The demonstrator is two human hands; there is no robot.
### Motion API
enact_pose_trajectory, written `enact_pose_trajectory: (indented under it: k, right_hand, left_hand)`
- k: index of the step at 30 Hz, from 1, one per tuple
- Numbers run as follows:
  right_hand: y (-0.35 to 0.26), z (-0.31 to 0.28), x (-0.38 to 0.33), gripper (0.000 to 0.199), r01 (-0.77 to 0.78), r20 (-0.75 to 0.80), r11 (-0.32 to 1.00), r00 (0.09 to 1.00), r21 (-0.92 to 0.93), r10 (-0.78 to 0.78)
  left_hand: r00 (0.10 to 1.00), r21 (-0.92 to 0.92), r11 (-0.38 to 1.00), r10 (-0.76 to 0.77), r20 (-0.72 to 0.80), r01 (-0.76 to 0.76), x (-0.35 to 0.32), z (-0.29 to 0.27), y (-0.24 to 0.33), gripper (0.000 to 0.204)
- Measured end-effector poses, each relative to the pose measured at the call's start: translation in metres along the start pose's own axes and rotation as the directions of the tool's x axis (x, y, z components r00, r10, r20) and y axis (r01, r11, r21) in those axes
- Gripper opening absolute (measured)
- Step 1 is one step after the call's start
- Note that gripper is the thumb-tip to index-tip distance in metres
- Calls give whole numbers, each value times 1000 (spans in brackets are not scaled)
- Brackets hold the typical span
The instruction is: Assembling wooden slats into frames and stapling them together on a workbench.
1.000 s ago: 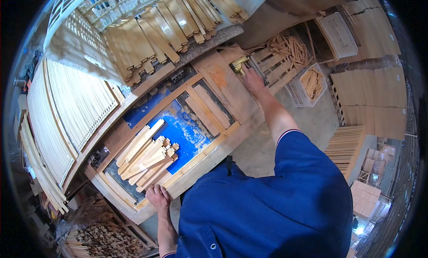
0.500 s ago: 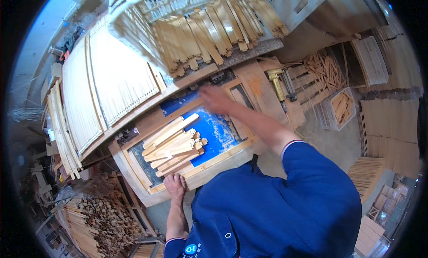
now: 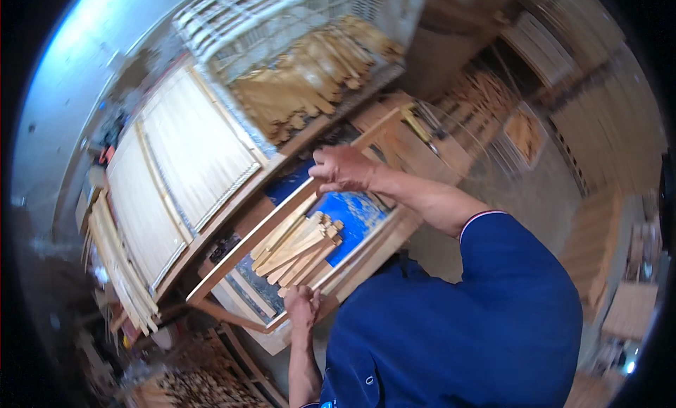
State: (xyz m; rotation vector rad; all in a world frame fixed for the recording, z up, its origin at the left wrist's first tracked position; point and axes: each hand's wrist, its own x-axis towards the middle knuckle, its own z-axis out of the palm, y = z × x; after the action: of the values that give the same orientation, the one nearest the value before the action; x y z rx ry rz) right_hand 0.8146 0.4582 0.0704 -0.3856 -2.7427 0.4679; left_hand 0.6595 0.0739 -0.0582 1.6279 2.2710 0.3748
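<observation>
Two hands at work: the right hand [image 3: 343, 170], fingers curled on a long pale wooden strip [image 3: 282, 225], lowers it beside stacked short wooden slats [image 3: 299, 247] on the blue-topped bench [image 3: 355, 214]; the left hand [image 3: 303, 308], fingers together, steadies the bench's near edge. Seating the strip squarely looks next.

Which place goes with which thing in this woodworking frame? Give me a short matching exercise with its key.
Things:
1. right hand
2. left hand
3. loose wooden sticks
4. pale slat panels

Places:
A. piled on the blue-topped work surface
B. laid flat to the left of the bench
C. on the near edge of the bench frame
D. raised over the far end of the blue surface, at a long wooden strip

Pairs: 1-D, 2-C, 3-A, 4-B
</observation>
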Motion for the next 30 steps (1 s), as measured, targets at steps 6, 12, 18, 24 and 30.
enact_pose_trajectory:
  k: [6, 12, 18, 24, 30]
  right_hand:
    - [-49, -126, -119, 50, -125, -423, 965, 906, -232, 15]
    - [-88, -197, -217, 54, -503, -674, 737, 734, -451, 88]
    - [-157, -162, -273, 61, -599, -790, 787, 406, 150, 459]
    - [-131, -106, -242, 56, -60, -426, 447, 214, 893, 879]
    - [-34, -20, -402, 35, -229, -107, 84, -91, 970, 990]
  left_hand:
    - [937, 114, 933, 328, 123, -342, 73, -105, 30, 18]
    - [701, 180, 683, 650, 293, -708, 144, -169, 135, 25]
    - [509, 209, 482, 656, 558, -851, 127, -85, 286, 25]
    - [377, 226, 354, 924, 65, -908, 106, 142, 339, 29]
    - [-29, -193, 198, 621, 784, -961, 67, 150, 431, 43]
